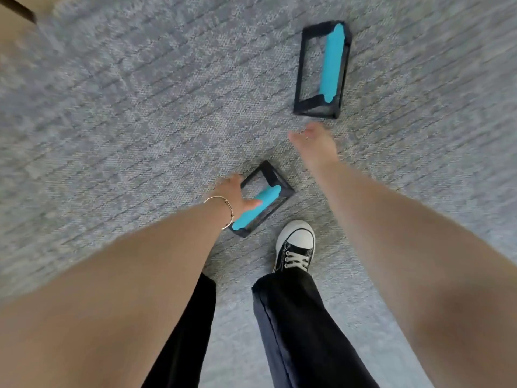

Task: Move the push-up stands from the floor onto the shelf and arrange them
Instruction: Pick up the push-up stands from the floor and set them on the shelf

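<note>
Two push-up stands with black frames and blue grip bars lie on the grey carpet. The near stand (272, 193) is just ahead of my feet, and my left hand (233, 194) reaches onto it, thumb touching the blue bar, fingers spread over the frame's left side and not closed around it. The far stand (321, 71) lies further out to the right. My right hand (314, 142) hovers open between the two stands, just short of the far one and touching nothing. The view is blurred by motion.
My right foot in a black and white sneaker (296, 245) stands right beside the near stand. A dark piece of furniture (16, 8) shows at the top left corner. Grey carpet (126, 121) covers the floor all around.
</note>
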`<state>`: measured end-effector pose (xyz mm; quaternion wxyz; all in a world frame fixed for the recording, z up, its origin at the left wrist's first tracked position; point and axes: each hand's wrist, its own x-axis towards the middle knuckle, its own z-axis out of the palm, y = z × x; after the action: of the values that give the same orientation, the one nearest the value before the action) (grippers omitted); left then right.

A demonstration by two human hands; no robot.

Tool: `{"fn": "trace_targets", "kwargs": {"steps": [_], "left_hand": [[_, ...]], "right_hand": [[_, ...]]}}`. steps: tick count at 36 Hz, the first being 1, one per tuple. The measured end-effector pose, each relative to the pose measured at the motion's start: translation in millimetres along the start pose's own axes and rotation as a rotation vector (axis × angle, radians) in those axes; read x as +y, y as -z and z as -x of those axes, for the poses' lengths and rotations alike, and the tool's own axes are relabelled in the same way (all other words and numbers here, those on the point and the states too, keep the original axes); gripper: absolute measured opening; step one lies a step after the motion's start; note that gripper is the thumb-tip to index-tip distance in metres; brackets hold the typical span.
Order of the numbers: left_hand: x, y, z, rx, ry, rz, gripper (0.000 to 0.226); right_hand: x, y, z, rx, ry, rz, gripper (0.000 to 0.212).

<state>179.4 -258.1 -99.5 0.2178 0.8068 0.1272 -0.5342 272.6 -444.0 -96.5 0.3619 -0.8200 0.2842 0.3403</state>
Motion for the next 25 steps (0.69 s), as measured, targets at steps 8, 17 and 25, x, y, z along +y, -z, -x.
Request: {"fn": "trace_targets", "kwargs": {"steps": [8, 17, 25], "left_hand": [[-7, -28, -36, -0.150, -0.118, 0.093, 0.053], [-11, -29, -37, -0.160, -0.168, 0.122, 0.043], [-8, -27, -33, -0.124, -0.157, 0.183, 0.035]], "right_hand": [[-2, -27, -47, 0.098, -0.140, -0.281, 0.066], [-11, -25, -62, 0.189, -0.231, -0.545, 0.020], [-10, -21, -71, 0.230, -0.183, -0.531, 0.023]]}}
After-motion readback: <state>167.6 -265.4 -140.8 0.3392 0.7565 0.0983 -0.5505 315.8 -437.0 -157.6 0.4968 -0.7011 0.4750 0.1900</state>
